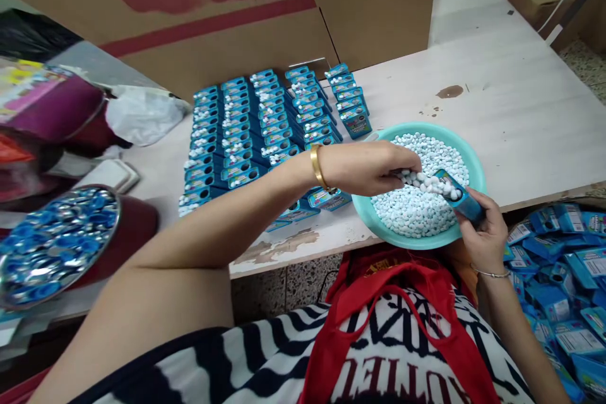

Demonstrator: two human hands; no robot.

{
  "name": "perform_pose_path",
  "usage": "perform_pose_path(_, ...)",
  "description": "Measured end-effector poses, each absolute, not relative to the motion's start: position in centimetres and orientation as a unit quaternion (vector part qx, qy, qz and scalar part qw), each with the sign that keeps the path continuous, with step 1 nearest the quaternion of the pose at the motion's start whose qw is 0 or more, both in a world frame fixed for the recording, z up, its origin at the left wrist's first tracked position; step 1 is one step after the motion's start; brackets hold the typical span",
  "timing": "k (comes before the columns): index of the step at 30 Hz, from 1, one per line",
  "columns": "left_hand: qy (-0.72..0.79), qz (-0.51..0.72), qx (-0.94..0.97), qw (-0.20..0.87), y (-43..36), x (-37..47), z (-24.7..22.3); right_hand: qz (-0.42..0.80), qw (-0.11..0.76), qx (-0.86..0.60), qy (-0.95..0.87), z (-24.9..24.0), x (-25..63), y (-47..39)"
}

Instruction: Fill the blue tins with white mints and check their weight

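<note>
- Background: a big brown carton [379,19] with a red stripe, standing upright along the back of a pale tabletop [516,95]; brown wet-looking patch [449,91] right of centre.
- Left side: red bucket [137,221] heaped with shiny blue-and-silver pieces [61,240]; whitish plastic bag [142,115] beyond it.
- Centre: small blue boxes [279,123] standing in columns before the carton, round openings upward, white pellets showing at many of them.
- Near edge: mint-green bowl [478,167] of white pellets [419,218], just right of the columns.
- Right hand [487,227]: clamped round one blue box [468,207], tilted over the right part of the bowl, open end toward the left hand. Box lies within the fingers, thumb along its near side.
- Left hand [379,167]: over the bowl's left part, fingers together on a small scoop-like tool [396,172], mostly hidden; exact shape cannot be told. A line of white pellets runs from this hand to the box's opening; hand and box near, apart.
- Gold bangle [316,167] on left wrist, thin bracelet [490,274] on right.
- Lower right, below tabletop level: loose heap of more blue boxes [558,284].
</note>
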State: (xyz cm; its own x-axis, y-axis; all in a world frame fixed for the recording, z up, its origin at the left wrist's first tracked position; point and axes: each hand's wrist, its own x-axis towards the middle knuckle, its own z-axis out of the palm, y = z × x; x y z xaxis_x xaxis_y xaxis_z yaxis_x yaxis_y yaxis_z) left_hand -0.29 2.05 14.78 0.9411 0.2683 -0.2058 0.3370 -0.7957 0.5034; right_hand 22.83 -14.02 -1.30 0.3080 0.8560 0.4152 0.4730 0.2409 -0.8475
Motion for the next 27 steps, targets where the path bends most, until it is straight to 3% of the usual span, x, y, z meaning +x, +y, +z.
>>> perform_pose_path(5,0.19,-0.165,0.953,0.167,0.7,2.3,17.9,0.174,0.536,-0.58,-0.588,-1.2,22.8,-14.1)
perform_pose_path(13,0.22,-0.174,0.955,0.092,-1.9,2.6,21.2,0.171,0.557,-0.576,-0.573,-1.5,22.6,-14.0)
perform_pose_path(16,0.266,-0.133,0.951,0.082,0.4,1.2,17.7,0.161,0.579,-0.577,-0.553,-1.9,22.5,-14.0)
perform_pose_path(20,0.342,-0.102,0.931,0.074,3.7,0.7,7.4,0.179,0.635,-0.603,-0.448,-2.7,22.5,-13.8)
perform_pose_path(23,0.305,-0.129,0.938,0.097,3.3,1.6,0.5,0.207,0.658,-0.625,-0.366,-2.8,22.6,-13.6)
perform_pose_path(27,0.254,-0.135,0.938,0.195,0.3,2.4,-2.2,0.221,0.663,-0.629,-0.342,-2.1,22.7,-13.3)
